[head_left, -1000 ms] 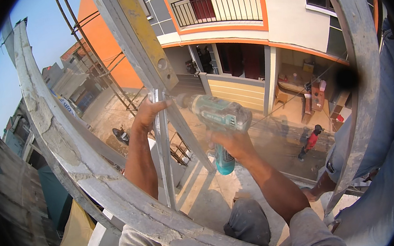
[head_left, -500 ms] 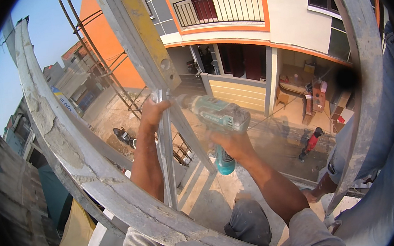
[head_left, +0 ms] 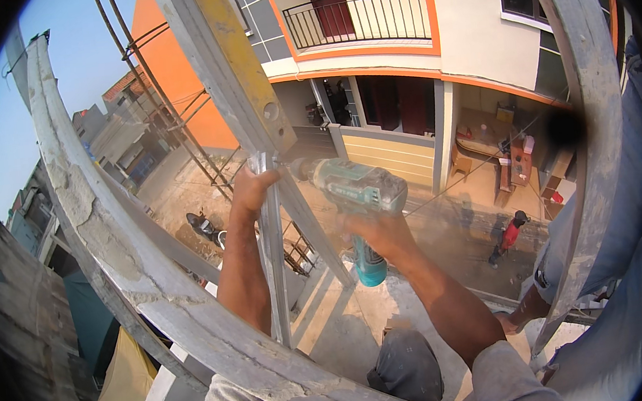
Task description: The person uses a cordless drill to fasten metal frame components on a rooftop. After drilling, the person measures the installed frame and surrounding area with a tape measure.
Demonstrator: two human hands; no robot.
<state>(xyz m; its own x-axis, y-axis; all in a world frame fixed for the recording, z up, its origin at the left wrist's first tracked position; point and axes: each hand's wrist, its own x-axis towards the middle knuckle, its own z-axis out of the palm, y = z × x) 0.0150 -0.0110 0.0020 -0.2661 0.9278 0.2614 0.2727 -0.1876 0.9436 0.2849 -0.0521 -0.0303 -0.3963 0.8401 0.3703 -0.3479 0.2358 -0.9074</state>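
So a curved grey beam sweeps across up close. Past it, right hand has its grip wrapped round the handle of a dusty teal drill, nose pointing left. Left hand has its grip pinching a thin metal channel near its top, just beside the drill's nose. Way below, someone in red faces an orange-trimmed building.

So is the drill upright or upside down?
Upright: the drill has its body on top, and its teal bottom end pokes out below the gripping right hand.
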